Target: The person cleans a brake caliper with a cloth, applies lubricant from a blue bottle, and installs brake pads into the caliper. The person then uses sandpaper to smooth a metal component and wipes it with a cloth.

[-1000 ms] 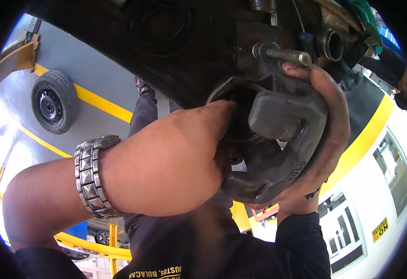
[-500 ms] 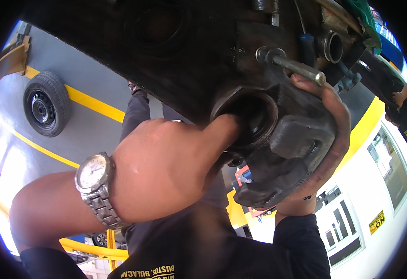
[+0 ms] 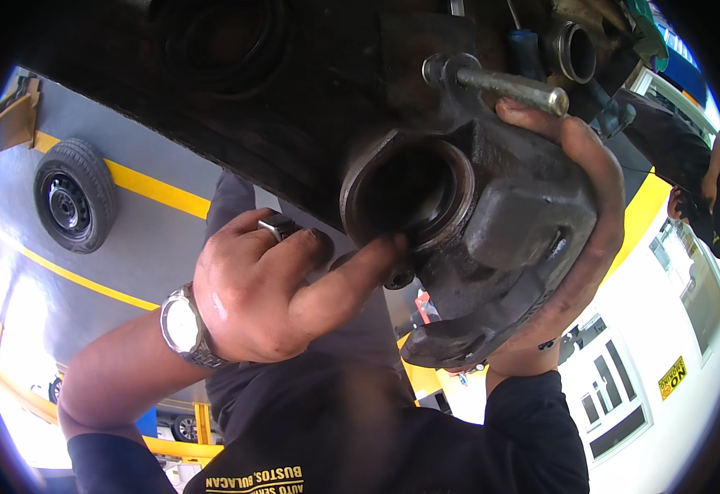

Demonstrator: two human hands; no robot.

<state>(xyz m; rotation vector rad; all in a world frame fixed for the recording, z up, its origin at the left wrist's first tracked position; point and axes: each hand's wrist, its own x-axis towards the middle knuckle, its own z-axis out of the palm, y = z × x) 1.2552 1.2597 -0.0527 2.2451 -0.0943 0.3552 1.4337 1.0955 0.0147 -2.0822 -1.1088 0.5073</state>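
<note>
A dark, greasy brake caliper (image 3: 524, 222) is gripped in my right hand (image 3: 594, 177), whose fingers wrap around its outer right side. Its round piston bore (image 3: 409, 193) faces up and looks hollow, with a wet dark inner wall. A metal slide pin (image 3: 512, 88) sticks out at the caliper's top. My left hand (image 3: 265, 284), with a ring and a steel watch (image 3: 183, 325), holds nothing. One of its fingers stretches to the lower rim of the bore and touches there; the others are loosely bent.
Behind the caliper lies a dark, stained work surface (image 3: 294, 140). A screwdriver with a blue handle (image 3: 526, 53) and a metal ring-shaped part (image 3: 576, 53) lie at its far right. A wheel (image 3: 74, 196) stands on the grey floor at left. Another person (image 3: 710, 181) is at the right edge.
My left hand has drawn its finger out of the bore and moved back to the lower rim. The caliper has shifted slightly left and up in view, still in my right hand.
</note>
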